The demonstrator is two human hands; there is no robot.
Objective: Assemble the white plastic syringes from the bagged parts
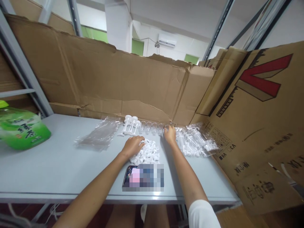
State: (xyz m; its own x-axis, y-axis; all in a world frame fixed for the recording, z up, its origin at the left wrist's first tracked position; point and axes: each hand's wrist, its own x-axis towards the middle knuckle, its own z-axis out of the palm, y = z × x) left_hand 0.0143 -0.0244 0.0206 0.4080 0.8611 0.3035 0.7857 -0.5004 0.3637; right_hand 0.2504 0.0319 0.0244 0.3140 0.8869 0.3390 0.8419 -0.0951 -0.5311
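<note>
My left hand point(133, 145) rests on a heap of small white plastic caps point(147, 152) on the grey table point(59, 164), its fingers curled into the caps. My right hand point(170, 134) reaches to the end of a row of clear little tubes point(153, 127) standing near the back cardboard; its fingers are bent at the last tube, and the grip itself is hidden. Two white plunger-like parts point(130, 124) stand left of the row.
A pile of clear bagged pieces point(197, 142) lies right of my right hand. Empty clear bags point(99, 135) lie to the left. A phone point(143, 177) sits by the table's front edge. A green pouch point(21, 129) stands far left. Cardboard walls point(256, 120) close the back and right.
</note>
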